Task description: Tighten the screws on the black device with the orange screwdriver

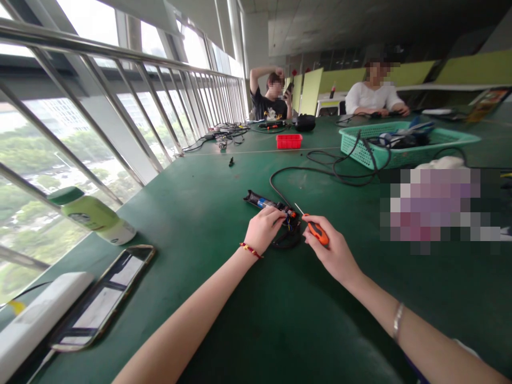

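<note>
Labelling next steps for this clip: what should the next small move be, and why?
Probably bring the orange-and-black screwdriver tip down to the wired end of the dark device. The right hand grips the handle, the tip points up and appears clear of the wires, and the left hand holds that end.

Between our left hand (264, 226) and right hand (332, 248), the screwdriver (318, 233) narrows the gap beside the black device (253, 199). Beyond the right hand, a looping cable (360, 184) and then the green basket (362, 153) block us. Left of the left hand, we could pass over bare tabletop (192, 234) up to the phone (104, 301) and bottle (94, 216).
</note>
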A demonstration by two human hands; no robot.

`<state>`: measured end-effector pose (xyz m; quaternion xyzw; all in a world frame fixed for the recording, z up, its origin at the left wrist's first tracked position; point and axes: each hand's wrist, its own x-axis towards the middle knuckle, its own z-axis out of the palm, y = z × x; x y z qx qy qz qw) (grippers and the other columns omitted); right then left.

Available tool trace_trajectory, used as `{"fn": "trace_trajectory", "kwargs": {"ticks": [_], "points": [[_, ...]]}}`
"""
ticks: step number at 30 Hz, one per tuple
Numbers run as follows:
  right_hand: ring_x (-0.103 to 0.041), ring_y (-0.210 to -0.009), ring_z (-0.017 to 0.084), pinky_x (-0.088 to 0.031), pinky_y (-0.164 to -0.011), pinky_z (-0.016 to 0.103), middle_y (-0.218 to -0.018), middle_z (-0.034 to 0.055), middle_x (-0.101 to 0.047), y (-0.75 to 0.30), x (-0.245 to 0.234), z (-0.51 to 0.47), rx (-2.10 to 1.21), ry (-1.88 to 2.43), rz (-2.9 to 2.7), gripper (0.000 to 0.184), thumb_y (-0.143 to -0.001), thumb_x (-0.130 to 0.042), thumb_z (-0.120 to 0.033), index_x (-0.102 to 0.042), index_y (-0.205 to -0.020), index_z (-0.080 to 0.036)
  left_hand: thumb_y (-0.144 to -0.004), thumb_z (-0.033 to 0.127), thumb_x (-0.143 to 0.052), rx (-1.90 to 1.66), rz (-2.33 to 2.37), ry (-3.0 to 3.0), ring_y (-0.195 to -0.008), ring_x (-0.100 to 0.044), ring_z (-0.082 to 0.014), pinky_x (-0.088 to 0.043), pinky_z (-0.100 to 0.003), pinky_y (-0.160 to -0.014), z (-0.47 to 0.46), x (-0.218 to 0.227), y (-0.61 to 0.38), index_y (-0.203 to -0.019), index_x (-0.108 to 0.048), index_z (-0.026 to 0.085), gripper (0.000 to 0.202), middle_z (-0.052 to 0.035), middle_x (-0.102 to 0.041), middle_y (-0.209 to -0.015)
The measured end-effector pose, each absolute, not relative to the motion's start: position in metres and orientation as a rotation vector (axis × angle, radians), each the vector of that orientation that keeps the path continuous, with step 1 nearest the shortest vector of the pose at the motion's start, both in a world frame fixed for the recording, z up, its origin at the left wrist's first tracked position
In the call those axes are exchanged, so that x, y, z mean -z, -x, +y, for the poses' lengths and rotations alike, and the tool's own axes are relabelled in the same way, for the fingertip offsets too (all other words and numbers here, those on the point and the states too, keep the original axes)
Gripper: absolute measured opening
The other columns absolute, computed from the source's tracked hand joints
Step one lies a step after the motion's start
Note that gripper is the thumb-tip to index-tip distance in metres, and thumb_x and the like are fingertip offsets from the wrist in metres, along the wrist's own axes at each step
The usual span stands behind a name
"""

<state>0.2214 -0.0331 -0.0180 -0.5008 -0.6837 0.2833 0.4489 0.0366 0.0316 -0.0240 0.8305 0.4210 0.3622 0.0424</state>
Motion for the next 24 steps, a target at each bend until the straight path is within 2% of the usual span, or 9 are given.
{"fn": "trace_trajectory", "kwargs": {"ticks": [9, 14, 20, 24], "points": [[-0.062, -0.081, 0.018, -0.049, -0.077, 0.035, -0.096, 0.0056, -0.060, -0.2206, 0.0155, -0.0343, -0.711, 1.238, -1.676, 0.031, -0.087, -0.049, -0.036, -0.052, -0.114, -0.019, -0.090, 0.018, -0.051, -1.090, 1.295, -2.611, -0.088, -0.062, -0.0137, -0.051, -0.024, -0.080, 0.0334, 0.0254, -0.0389, -0.092, -0.066, 0.019, 0.015, -0.0030, -0.067, -0.092], [-0.062, -0.081, 0.018, -0.051, -0.077, 0.037, -0.097, 0.0056, -0.060, -0.2200, 0.0184, -0.0354, -0.674, 1.179, -1.561, 0.034, -0.085, -0.053, -0.034, -0.044, -0.115, -0.022, -0.090, 0.019, -0.051, -1.123, 1.278, -2.643, -0.087, -0.062, -0.0140, -0.052, -0.024, -0.079, 0.0355, 0.0267, -0.0374, -0.091, -0.067, 0.019, 0.016, -0.0035, -0.067, -0.092], [-0.062, -0.084, 0.018, -0.053, -0.076, 0.038, -0.096, 0.0041, -0.058, -0.2186, 0.0164, -0.0391, -0.633, 1.073, -1.423, 0.025, -0.084, -0.054, -0.028, -0.039, -0.105, -0.025, -0.090, 0.019, -0.050, -1.133, 1.209, -2.604, -0.088, -0.064, -0.0133, -0.053, -0.025, -0.081, 0.0362, 0.0282, -0.0352, -0.093, -0.068, 0.020, 0.018, -0.0035, -0.069, -0.095], [-0.062, -0.076, 0.016, -0.053, -0.072, 0.037, -0.092, 0.0031, -0.059, -0.2188, 0.0134, -0.0421, -0.657, 1.063, -1.431, 0.022, -0.085, -0.053, -0.029, -0.041, -0.103, -0.024, -0.089, 0.019, -0.052, -1.168, 1.172, -2.574, -0.088, -0.065, -0.0137, -0.054, -0.026, -0.081, 0.0349, 0.0277, -0.0339, -0.090, -0.068, 0.020, 0.017, -0.0034, -0.069, -0.094]]}}
